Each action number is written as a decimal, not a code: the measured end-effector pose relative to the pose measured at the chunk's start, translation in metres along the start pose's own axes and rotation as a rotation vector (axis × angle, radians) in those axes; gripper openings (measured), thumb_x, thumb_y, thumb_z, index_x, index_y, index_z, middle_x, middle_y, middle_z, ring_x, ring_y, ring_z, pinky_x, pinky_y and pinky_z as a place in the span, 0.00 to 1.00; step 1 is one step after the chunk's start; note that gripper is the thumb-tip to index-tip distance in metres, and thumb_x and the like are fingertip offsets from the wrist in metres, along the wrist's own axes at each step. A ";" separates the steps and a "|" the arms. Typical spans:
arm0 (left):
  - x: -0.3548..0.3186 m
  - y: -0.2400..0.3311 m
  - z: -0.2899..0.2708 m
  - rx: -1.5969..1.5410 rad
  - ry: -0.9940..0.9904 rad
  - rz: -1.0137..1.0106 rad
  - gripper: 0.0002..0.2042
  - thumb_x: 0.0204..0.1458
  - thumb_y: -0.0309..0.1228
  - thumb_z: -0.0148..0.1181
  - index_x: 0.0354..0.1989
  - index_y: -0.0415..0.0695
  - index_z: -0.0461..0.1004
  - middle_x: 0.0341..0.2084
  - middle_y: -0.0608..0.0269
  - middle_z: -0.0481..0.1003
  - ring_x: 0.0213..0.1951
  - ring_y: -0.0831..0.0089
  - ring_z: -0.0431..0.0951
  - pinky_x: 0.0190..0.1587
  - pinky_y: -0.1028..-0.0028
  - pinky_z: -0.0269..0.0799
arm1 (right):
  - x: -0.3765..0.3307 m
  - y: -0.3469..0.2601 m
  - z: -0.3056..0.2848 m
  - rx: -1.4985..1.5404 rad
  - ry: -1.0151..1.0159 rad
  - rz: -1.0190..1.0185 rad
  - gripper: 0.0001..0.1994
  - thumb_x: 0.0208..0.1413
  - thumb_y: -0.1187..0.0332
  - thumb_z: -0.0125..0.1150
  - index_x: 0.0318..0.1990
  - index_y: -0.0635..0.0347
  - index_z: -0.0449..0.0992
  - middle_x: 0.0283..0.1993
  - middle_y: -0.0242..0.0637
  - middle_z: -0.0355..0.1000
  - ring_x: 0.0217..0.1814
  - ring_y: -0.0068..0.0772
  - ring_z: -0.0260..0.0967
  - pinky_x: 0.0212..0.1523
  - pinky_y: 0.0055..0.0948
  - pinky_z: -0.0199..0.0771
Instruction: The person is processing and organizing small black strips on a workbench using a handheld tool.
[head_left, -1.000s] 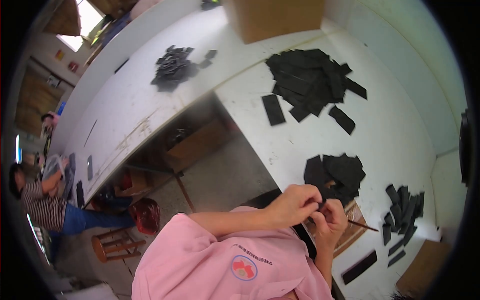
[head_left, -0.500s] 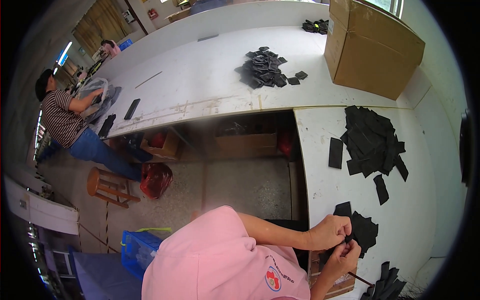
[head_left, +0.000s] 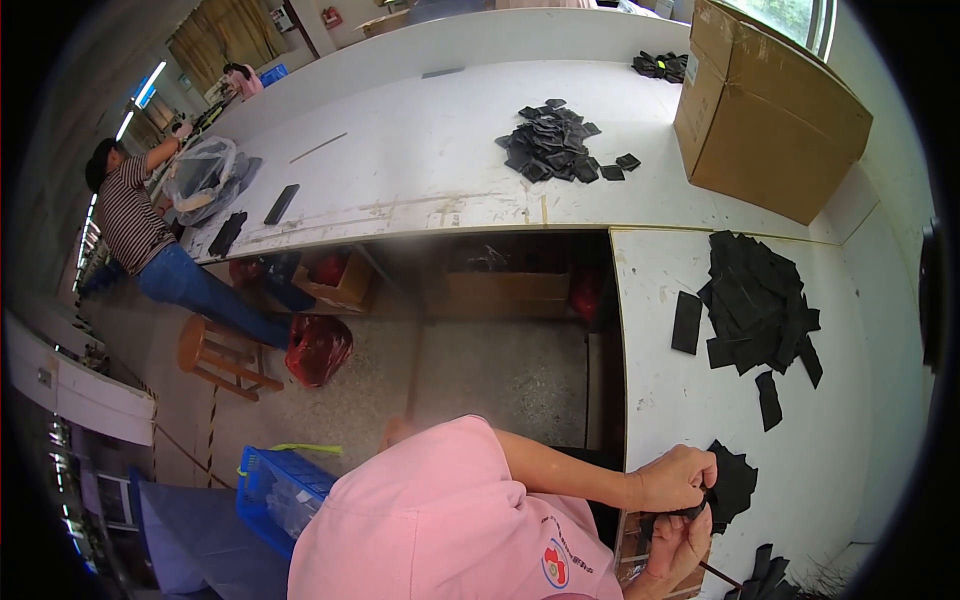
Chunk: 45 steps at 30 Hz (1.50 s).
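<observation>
My left hand (head_left: 675, 480) and my right hand (head_left: 682, 545) meet at the lower right, over the near edge of a white table (head_left: 850, 420). Both pinch a small black flat piece (head_left: 690, 512) between their fingers; most of it is hidden by the fingers. Just to the right of my hands lies a small heap of black flat pieces (head_left: 738, 478). A larger heap of the same pieces (head_left: 760, 300) lies farther along the table, with a single strip (head_left: 686, 322) beside it. My pink sleeve and shoulder (head_left: 450, 530) fill the lower middle.
A cardboard box (head_left: 770, 110) stands at the back right. Another black heap (head_left: 555, 150) lies on the long white table (head_left: 400, 170). Under it are boxes and a red bag (head_left: 318, 345). A wooden stool (head_left: 215, 355), a blue crate (head_left: 280, 490) and a seated person in stripes (head_left: 135, 220) are on the left.
The view has swung a little farther left and down, so the tables sit lower. My hands stay together on the black piece at the lower right.
</observation>
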<state>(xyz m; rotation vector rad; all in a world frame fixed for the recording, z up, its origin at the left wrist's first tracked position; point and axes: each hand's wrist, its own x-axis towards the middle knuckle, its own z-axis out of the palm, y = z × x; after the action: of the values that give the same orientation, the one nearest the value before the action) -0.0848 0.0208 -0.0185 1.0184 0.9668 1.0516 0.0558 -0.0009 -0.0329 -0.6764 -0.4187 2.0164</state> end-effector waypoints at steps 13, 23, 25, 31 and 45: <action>-0.003 0.006 -0.004 -0.596 -0.339 -0.232 0.10 0.34 0.16 0.50 0.30 0.33 0.65 0.13 0.67 0.65 0.10 0.85 0.58 0.10 0.84 0.47 | -0.001 0.001 -0.016 -0.321 0.074 -0.230 0.13 0.53 0.67 0.50 0.42 0.68 0.63 0.39 0.41 0.67 0.41 0.28 0.66 0.37 0.22 0.68; -0.020 0.015 0.019 0.282 -0.060 0.192 0.10 0.43 0.16 0.50 0.35 0.37 0.70 0.25 0.62 0.68 0.23 0.81 0.67 0.26 0.82 0.65 | -0.017 0.003 0.011 -0.958 0.299 -0.863 0.04 0.45 0.77 0.56 0.27 0.65 0.66 0.33 0.40 0.66 0.35 0.33 0.65 0.37 0.27 0.65; -0.017 0.012 0.028 0.297 0.009 0.296 0.08 0.43 0.16 0.51 0.32 0.39 0.71 0.27 0.61 0.70 0.21 0.81 0.66 0.24 0.82 0.63 | -0.020 -0.005 0.018 -1.189 0.328 -1.014 0.05 0.42 0.77 0.58 0.27 0.65 0.67 0.32 0.41 0.66 0.34 0.36 0.65 0.34 0.27 0.66; -0.014 0.018 0.047 -0.175 -0.034 -0.087 0.04 0.46 0.16 0.49 0.31 0.36 0.66 0.23 0.61 0.71 0.14 0.86 0.61 0.14 0.87 0.57 | -0.037 -0.013 0.014 -1.415 0.476 -1.114 0.07 0.39 0.76 0.60 0.26 0.64 0.67 0.31 0.40 0.63 0.33 0.38 0.62 0.30 0.29 0.63; -0.017 0.039 0.064 -0.379 -0.705 -0.349 0.18 0.43 0.16 0.52 0.46 0.35 0.62 0.23 0.65 0.67 0.13 0.88 0.57 0.13 0.87 0.51 | -0.089 -0.020 0.010 -0.890 0.464 -0.829 0.04 0.46 0.74 0.56 0.28 0.62 0.67 0.33 0.39 0.64 0.28 0.27 0.62 0.27 0.22 0.62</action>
<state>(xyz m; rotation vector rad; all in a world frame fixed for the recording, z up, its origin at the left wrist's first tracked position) -0.0355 -0.0003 0.0367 0.7764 0.3258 0.4888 0.0996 -0.0680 0.0114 -1.2103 -1.1111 0.7916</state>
